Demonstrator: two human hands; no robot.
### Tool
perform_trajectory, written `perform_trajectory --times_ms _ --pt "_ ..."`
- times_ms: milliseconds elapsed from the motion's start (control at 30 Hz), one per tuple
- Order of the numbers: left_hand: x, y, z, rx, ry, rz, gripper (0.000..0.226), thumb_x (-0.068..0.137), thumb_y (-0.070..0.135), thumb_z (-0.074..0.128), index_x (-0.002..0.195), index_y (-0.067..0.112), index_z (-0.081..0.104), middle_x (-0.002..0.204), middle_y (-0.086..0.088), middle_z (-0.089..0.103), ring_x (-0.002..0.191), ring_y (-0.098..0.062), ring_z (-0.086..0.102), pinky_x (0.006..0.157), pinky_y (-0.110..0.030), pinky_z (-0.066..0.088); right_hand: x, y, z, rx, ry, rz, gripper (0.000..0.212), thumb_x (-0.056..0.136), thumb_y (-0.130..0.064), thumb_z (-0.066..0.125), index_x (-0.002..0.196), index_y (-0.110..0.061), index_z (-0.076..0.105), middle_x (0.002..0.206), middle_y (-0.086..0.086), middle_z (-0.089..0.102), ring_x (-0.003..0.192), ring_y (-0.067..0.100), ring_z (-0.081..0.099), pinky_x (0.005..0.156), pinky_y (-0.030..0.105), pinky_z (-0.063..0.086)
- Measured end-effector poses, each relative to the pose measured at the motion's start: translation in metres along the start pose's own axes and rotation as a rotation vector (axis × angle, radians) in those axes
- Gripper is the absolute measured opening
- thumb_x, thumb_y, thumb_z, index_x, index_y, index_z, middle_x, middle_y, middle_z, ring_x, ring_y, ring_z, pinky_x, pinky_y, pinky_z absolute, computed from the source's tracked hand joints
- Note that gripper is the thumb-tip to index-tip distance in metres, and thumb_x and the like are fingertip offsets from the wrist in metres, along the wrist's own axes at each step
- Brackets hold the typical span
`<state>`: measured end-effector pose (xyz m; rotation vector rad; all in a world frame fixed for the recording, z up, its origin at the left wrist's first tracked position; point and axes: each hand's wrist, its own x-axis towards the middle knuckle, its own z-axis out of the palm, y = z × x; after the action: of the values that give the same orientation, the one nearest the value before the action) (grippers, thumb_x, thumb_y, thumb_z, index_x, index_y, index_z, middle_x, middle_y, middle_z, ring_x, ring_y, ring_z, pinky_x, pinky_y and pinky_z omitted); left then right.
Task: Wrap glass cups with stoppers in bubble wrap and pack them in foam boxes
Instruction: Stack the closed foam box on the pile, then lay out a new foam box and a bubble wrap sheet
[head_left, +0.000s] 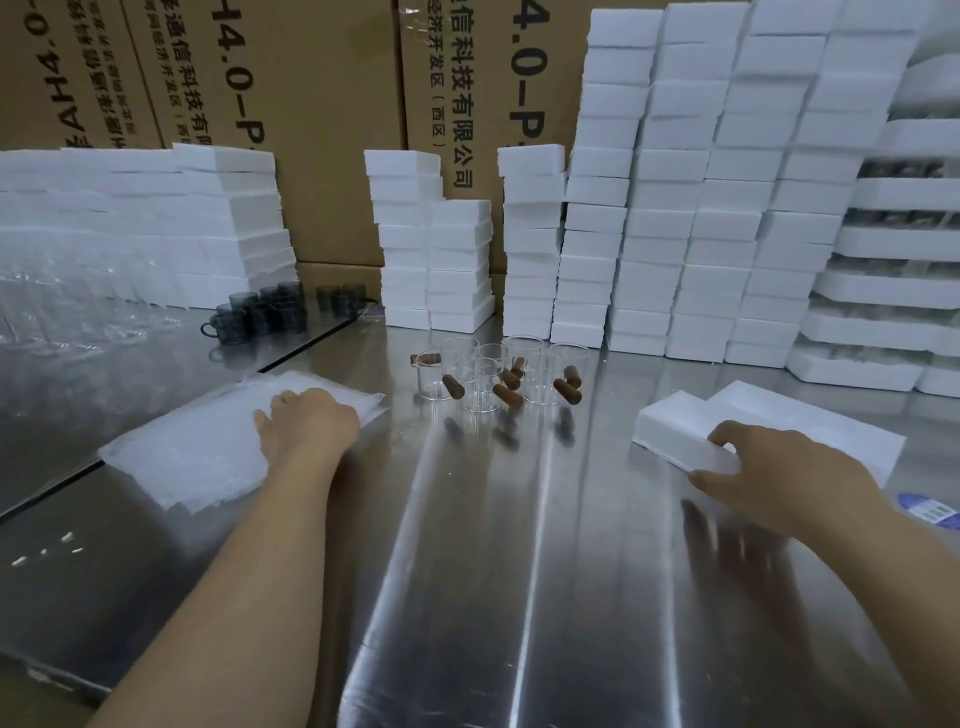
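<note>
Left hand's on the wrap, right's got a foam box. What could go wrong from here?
1. The clear glass cups stand bunched on the steel table between the two arms; either sweeping inward could knock them over.
2. The right hand grips the foam box by its near end only, so it may tilt.
3. The left hand rests on stacked bubble wrap; several sheets may lift together.

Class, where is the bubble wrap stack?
In the head view, the bubble wrap stack lies left on the metal table, under the left hand, left of the glass cups.
</note>
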<state>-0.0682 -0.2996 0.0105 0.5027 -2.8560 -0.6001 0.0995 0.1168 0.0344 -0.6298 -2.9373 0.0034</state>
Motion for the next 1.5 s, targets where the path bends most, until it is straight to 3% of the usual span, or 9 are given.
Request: perform_trajectory --times_ms 267,367,567,667,733,900,1067,1267,1500 --pt "-0.008 0.008 -0.03 -0.389 0.315 -0.093 0.055 0.116 0.033 0.025 0.139 0.0 0.063 0.143 -0.026 0.063 0.138 -0.046 0.053 0.127 -0.059 0.023 0.002 0.002 -0.001 0.017 -0.015 -0.007 0.056 0.09 -0.07 0.053 0.141 -0.047 0.049 0.107 -0.013 0.059 0.092 0.017 0.055 0.076 0.033 0.043" --pt "-0.018 0.016 -0.042 -0.462 0.441 -0.02 0.051 0.117 0.032 0.026 0.129 0.005 0.067 0.128 -0.022 0.069 0.112 -0.042 0.06 0.101 -0.054 0.046 0.002 0.002 -0.001 0.016 -0.016 -0.001 0.057 0.09 -0.071 0.053 0.141 -0.047 0.048 0.118 -0.012 0.064 0.093 0.017 0.053 0.077 0.034 0.042" --pt "-0.069 0.049 -0.055 -0.428 0.589 0.282 0.041 0.117 0.032 0.027 0.097 0.015 0.058 0.083 -0.001 0.054 0.079 -0.029 0.046 0.069 -0.039 0.034 0.002 0.002 -0.002 0.023 -0.018 0.011 0.051 0.089 -0.071 0.053 0.136 -0.049 0.051 0.103 -0.013 0.055 0.092 0.017 0.055 0.073 0.034 0.041" --pt "-0.121 0.069 -0.044 -0.444 0.424 0.51 0.038 0.117 0.036 0.032 0.099 0.019 0.061 0.084 0.0 0.067 0.081 -0.028 0.061 0.063 -0.037 0.041 0.002 0.004 -0.003 0.039 -0.01 0.016 0.045 0.091 -0.064 0.056 0.134 -0.05 0.052 0.108 -0.013 0.06 0.092 0.017 0.057 0.07 0.032 0.039" --pt "-0.158 0.077 -0.032 -0.535 0.141 0.7 0.034 0.117 0.037 0.037 0.127 0.028 0.069 0.123 0.003 0.076 0.118 -0.022 0.067 0.096 -0.04 0.052 0.002 0.008 -0.004 0.045 -0.003 0.023 0.039 0.092 -0.056 0.057 0.13 -0.051 0.053 0.108 -0.013 0.061 0.092 0.017 0.058 0.07 0.032 0.04" --pt "-0.219 0.066 0.0 -0.126 -0.7 1.288 0.044 0.116 0.048 0.038 0.159 0.052 0.042 0.176 0.017 0.024 0.162 0.003 0.008 0.132 -0.027 0.002 0.002 0.012 -0.006 0.074 0.003 0.05 0.031 0.094 -0.05 0.059 0.125 -0.048 0.056 0.1 -0.01 0.058 0.09 0.019 0.058 0.074 0.033 0.04" --pt "-0.219 0.066 -0.002 -0.256 -0.436 1.237 0.046 0.11 0.059 0.044 0.155 0.05 0.048 0.167 0.023 0.039 0.154 0.006 0.025 0.119 -0.017 0.017 0.0 0.01 -0.005 0.076 0.025 0.051 0.035 0.094 -0.052 0.06 0.127 -0.044 0.057 0.093 -0.009 0.051 0.088 0.019 0.055 0.074 0.034 0.038" --pt "-0.2 0.077 0.008 0.157 -0.413 1.1 0.057 0.11 0.067 0.029 0.163 0.048 0.035 0.174 0.011 0.03 0.161 -0.016 0.023 0.13 -0.047 0.021 -0.004 0.009 -0.005 0.079 0.036 0.057 0.036 0.093 -0.049 0.06 0.128 -0.043 0.057 0.09 -0.01 0.051 0.088 0.02 0.056 0.076 0.033 0.04" --pt "-0.185 0.111 -0.008 0.074 -0.287 1.045 0.061 0.104 0.078 0.025 0.138 0.045 0.064 0.128 0.015 0.073 0.116 -0.013 0.069 0.109 -0.048 0.046 -0.004 0.005 -0.005 -0.021 0.079 0.058 0.043 0.095 -0.054 0.057 0.134 -0.038 0.054 0.118 -0.004 0.06 0.111 0.024 0.056 0.085 0.038 0.038"
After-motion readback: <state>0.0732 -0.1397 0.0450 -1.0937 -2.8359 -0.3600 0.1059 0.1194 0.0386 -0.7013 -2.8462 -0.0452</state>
